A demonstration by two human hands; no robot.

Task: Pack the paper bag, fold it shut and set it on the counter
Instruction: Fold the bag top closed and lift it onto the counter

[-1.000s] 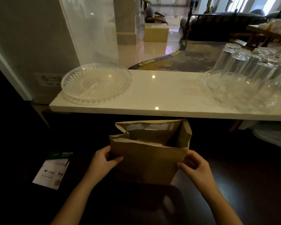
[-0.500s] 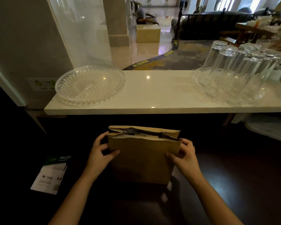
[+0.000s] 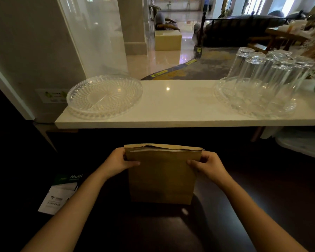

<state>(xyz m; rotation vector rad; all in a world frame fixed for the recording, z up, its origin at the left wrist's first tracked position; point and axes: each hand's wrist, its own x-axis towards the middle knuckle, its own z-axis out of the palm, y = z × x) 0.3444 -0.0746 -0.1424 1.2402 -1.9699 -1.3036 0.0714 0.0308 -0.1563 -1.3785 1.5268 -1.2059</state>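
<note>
Brown paper bag (image 3: 161, 177) standing upright on a dark lower surface (image 3: 244, 206), in front of and below the near edge of the white counter (image 3: 180, 106). The mouth of the bag is pressed almost flat; a narrow slit remains along the top edge, where pale contents show. The top is not yet folded over.

The left hand (image 3: 119, 161) grips the upper left corner of the bag, thumb across the front panel and fingers behind, clamped on the paper. The right hand (image 3: 210, 164) grips the upper right corner in the same way, thumb on the front panel, fingers wrapped round the side, likewise closed on the paper. Both forearms reach in from the near edge of the view.

On the counter, 2 clear patterned trays: 1 empty tray (image 3: 104, 96) at the left end, its rim close to the near edge, and a second tray (image 3: 225, 99) toward the right end, carrying a cluster of upturned drinking glasses (image 3: 267, 73). The stretch of counter between the 2 trays is bare.

On the dark lower surface, well to the left of the bag, a paper packet (image 3: 60, 193) printed "Multi" lies flat, partly crossed by the left forearm.
</note>
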